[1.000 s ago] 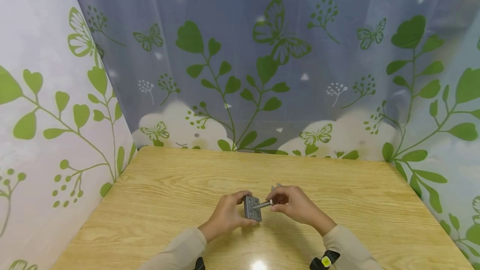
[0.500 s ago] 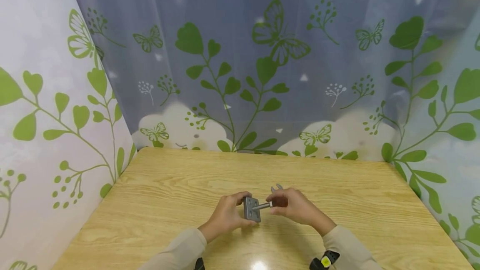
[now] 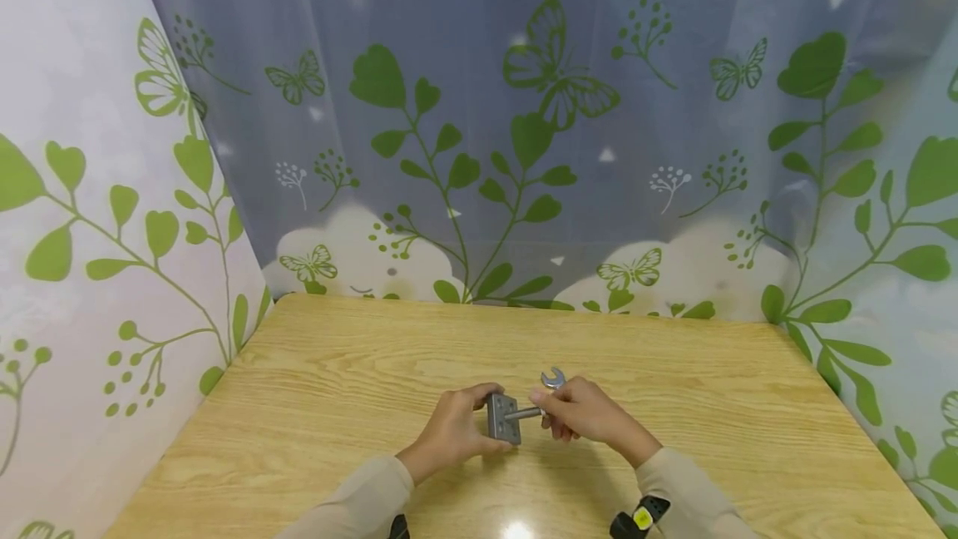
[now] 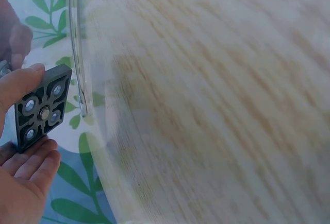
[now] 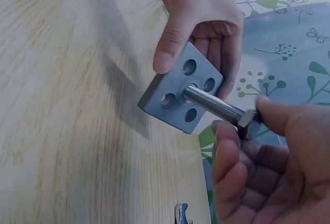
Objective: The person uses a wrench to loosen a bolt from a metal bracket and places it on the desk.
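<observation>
My left hand (image 3: 451,429) holds a grey square plate (image 3: 504,418) upright by its edges, the thumb on one edge and fingers on the opposite one. The right wrist view shows the plate's several holes and a threaded bolt (image 5: 214,104) in its centre. The bolt's end (image 4: 44,113) shows at the middle of the plate's back in the left wrist view. My right hand (image 3: 587,412) pinches the hex head (image 5: 248,121) of the bolt between thumb and curled fingers. Just beyond this hand lies an open-ended wrench (image 3: 554,378), its handle hidden behind the hand.
The wood-grain table (image 3: 359,356) spreads under both hands. A curtain printed with leaves and butterflies (image 3: 479,190) stands behind it, with similar cloth at both sides. A long thin shiny piece (image 4: 77,49) appears in the left wrist view; its kind is unclear.
My right hand has turned at the bolt head, its thumb now on top and fingers below. More of the wrench shows. The left hand and plate stay almost still.
</observation>
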A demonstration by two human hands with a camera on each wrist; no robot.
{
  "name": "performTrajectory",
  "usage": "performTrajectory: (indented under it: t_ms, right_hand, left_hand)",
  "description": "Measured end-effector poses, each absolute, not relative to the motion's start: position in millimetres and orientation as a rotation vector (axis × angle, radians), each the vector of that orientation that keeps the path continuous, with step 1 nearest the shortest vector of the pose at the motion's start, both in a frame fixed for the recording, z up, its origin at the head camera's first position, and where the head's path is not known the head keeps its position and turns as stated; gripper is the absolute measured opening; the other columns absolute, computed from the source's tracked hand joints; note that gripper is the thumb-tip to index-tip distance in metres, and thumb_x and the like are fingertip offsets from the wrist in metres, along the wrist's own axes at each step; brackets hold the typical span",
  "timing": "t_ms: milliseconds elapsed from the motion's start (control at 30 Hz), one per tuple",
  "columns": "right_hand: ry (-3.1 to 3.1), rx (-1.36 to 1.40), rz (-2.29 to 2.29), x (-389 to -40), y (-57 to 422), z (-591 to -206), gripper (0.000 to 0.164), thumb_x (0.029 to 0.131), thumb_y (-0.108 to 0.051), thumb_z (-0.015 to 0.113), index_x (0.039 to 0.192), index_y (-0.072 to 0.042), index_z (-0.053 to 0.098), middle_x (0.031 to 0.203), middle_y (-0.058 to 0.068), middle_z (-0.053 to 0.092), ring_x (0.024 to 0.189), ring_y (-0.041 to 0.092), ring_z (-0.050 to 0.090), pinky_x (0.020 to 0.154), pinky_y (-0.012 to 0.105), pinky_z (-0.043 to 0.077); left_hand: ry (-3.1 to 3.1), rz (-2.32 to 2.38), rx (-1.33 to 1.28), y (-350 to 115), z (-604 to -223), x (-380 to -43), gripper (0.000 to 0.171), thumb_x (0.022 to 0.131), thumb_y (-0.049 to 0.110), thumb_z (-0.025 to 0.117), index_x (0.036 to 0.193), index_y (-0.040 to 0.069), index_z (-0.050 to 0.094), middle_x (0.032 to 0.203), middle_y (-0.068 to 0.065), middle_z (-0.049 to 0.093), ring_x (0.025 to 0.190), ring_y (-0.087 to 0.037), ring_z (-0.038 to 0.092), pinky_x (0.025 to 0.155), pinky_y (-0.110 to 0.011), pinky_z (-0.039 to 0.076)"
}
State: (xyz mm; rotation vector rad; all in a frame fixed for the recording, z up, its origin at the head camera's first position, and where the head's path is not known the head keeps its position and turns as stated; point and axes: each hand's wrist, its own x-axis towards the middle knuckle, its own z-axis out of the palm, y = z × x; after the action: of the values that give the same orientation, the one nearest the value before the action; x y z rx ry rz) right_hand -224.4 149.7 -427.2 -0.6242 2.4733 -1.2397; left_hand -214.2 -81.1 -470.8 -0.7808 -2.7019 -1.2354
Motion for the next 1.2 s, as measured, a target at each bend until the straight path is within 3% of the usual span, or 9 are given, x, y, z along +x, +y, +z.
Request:
performTrajectory:
  t_ms: [167,233,367,633,800,933,1067,1200]
  right_hand:
    - [2.577,-0.777,-1.183,-226.5,151.4,-426.5,0.016,0.089,-0.024,0.069,0.09,-0.008,0.071,0.075,0.002,0.066,0.064,0.01,0.058,0.054,0.024,0.05]
    - [2.614,-0.84,-1.187,-226.3,151.8,-427.4,0.011,0.085,-0.015,0.073,0.095,-0.011,0.071,0.081,0.0,0.066,0.069,0.009,0.058,0.059,0.024,0.052]
    - [2.633,-0.9,-1.219,-225.3,152.2,-429.8,0.02,0.08,-0.005,0.075,0.097,-0.014,0.073,0.085,-0.002,0.065,0.074,0.008,0.058,0.067,0.026,0.055]
    - [2.602,-0.906,-1.234,-225.1,152.6,-432.0,0.021,0.081,-0.003,0.074,0.101,-0.01,0.072,0.087,0.004,0.066,0.076,0.009,0.06,0.07,0.026,0.057]
    - [2.508,-0.854,-1.157,-225.0,155.4,-433.2,0.032,0.085,-0.016,0.073,0.113,-0.001,0.065,0.09,0.006,0.067,0.08,0.014,0.062,0.069,0.026,0.055]
    - [2.419,-0.733,-1.192,-224.5,155.2,-433.7,0.039,0.095,-0.033,0.061,0.104,0.004,0.067,0.081,0.009,0.068,0.075,0.019,0.064,0.064,0.03,0.056]
    - [2.378,-0.593,-1.292,-223.7,152.4,-433.5,0.057,0.102,-0.042,0.043,0.089,0.007,0.069,0.069,0.01,0.067,0.063,0.019,0.063,0.059,0.037,0.058]
    - [2.404,-0.558,-1.295,-223.0,150.1,-432.5,0.059,0.101,-0.043,0.044,0.081,0.006,0.068,0.062,0.006,0.063,0.055,0.015,0.059,0.054,0.04,0.057]
  left_hand:
    - [-2.692,-1.252,-0.79,-81.6,-473.0,-214.3,0.069,0.065,0.02,0.089,0.123,-0.002,0.059,0.119,-0.016,0.065,0.105,-0.031,0.065,0.088,-0.035,0.057]
    - [-2.687,-1.266,-0.787,-82.1,-473.8,-214.2,0.069,0.066,0.02,0.089,0.123,-0.003,0.059,0.118,-0.016,0.065,0.105,-0.031,0.065,0.088,-0.035,0.057]
    - [-2.683,-1.296,-0.774,-83.1,-473.5,-213.7,0.069,0.066,0.02,0.089,0.123,-0.003,0.058,0.118,-0.017,0.065,0.104,-0.033,0.066,0.087,-0.037,0.057]
    - [-2.692,-1.292,-0.771,-84.0,-473.5,-213.2,0.069,0.066,0.02,0.089,0.123,-0.003,0.058,0.119,-0.017,0.065,0.105,-0.034,0.065,0.087,-0.037,0.057]
    - [-2.696,-1.269,-0.769,-83.9,-475.8,-212.9,0.069,0.064,0.02,0.09,0.122,-0.002,0.059,0.116,-0.016,0.066,0.103,-0.033,0.066,0.085,-0.036,0.058]
    - [-2.686,-1.272,-0.77,-83.3,-475.2,-213.0,0.069,0.064,0.019,0.09,0.122,-0.003,0.059,0.116,-0.016,0.066,0.103,-0.033,0.066,0.086,-0.037,0.057]
    - [-2.676,-1.274,-0.774,-82.5,-473.3,-212.7,0.069,0.064,0.018,0.09,0.122,-0.004,0.059,0.117,-0.018,0.066,0.104,-0.034,0.066,0.087,-0.038,0.057]
    - [-2.681,-1.264,-0.778,-81.8,-472.5,-212.1,0.069,0.064,0.018,0.09,0.122,-0.003,0.059,0.116,-0.017,0.066,0.103,-0.034,0.066,0.087,-0.037,0.057]
